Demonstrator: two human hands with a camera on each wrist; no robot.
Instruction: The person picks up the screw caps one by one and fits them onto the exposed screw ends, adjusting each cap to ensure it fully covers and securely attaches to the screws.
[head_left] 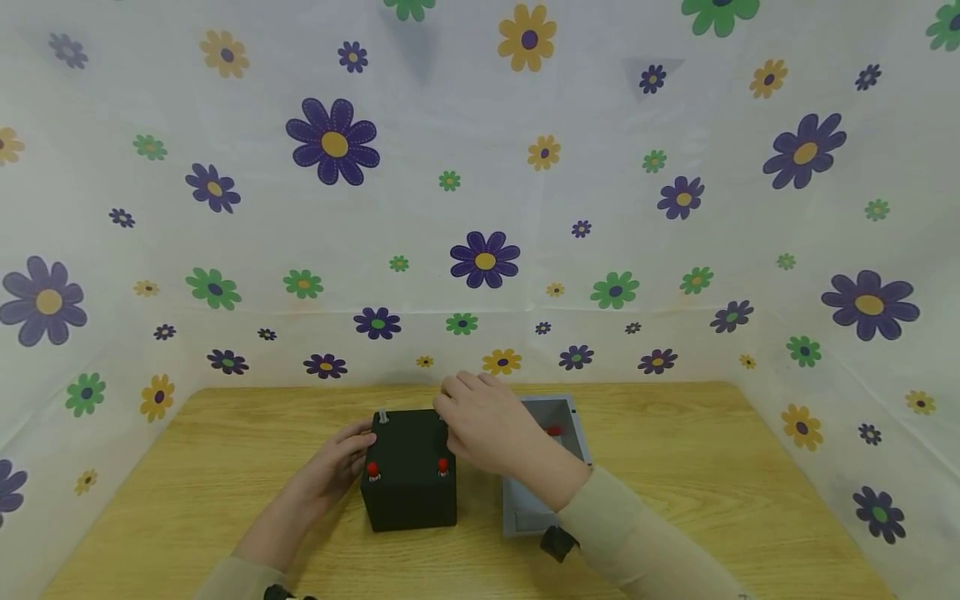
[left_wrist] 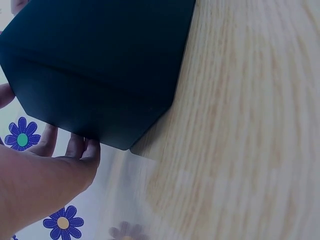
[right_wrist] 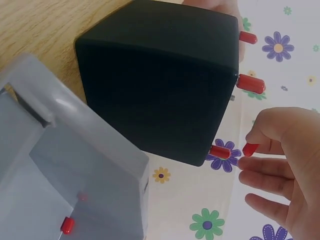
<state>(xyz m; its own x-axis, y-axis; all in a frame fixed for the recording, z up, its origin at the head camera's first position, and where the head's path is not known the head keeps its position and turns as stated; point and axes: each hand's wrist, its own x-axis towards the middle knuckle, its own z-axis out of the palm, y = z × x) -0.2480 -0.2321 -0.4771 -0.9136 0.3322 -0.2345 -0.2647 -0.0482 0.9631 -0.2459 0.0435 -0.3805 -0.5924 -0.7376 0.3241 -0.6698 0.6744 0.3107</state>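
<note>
A black box (head_left: 412, 454) stands on the table with a threaded stud at each top corner. Red caps (head_left: 372, 471) cover both front studs, and another red cap (right_wrist: 220, 152) sits on the back right one. The back left stud (head_left: 383, 416) is bare metal. My left hand (head_left: 337, 467) holds the box's left side, one fingertip over its top edge and other fingers against the side. Above the back right corner, my right hand (head_left: 483, 421) pinches a loose red cap (right_wrist: 250, 149) between thumb and forefinger, apart from the stud; its other fingers are spread.
A grey open tray (head_left: 510, 508) stands just right of the box, partly under my right forearm. Inside it lies a red cap (right_wrist: 67, 225). The wooden table (head_left: 225, 450) meets a flower-printed sheet (head_left: 480, 167) at the back and sides.
</note>
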